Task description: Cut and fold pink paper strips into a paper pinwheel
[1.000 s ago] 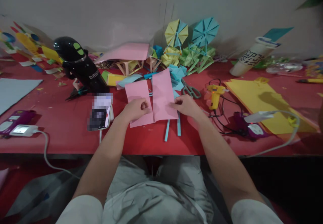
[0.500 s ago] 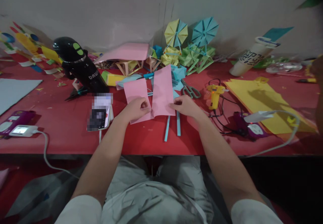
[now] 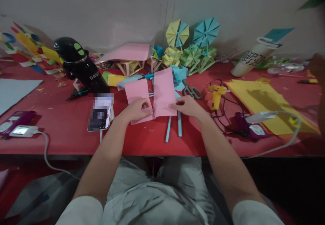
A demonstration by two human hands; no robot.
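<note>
Two pink paper panels, a left one and a taller right one, stand side by side with their lower edges meeting; whether they are one sheet I cannot tell. My left hand pinches the lower part of the left panel. At the lower right edge of the right panel, my right hand holds the paper between thumb and fingers. Two light-blue paper strips stick out from beneath the pink paper toward the table's front edge. Grey-handled scissors lie just beyond my right hand.
A phone and a black bottle stand at left. Right of my hands are a yellow glue gun with its cord, a purple power strip and yellow sheets. Folded paper wheels stand along the wall.
The right pink panel has tipped slightly, its top edge a little lower. My right hand has shifted slightly right, still gripping the paper. My left hand is nearly unmoved.
</note>
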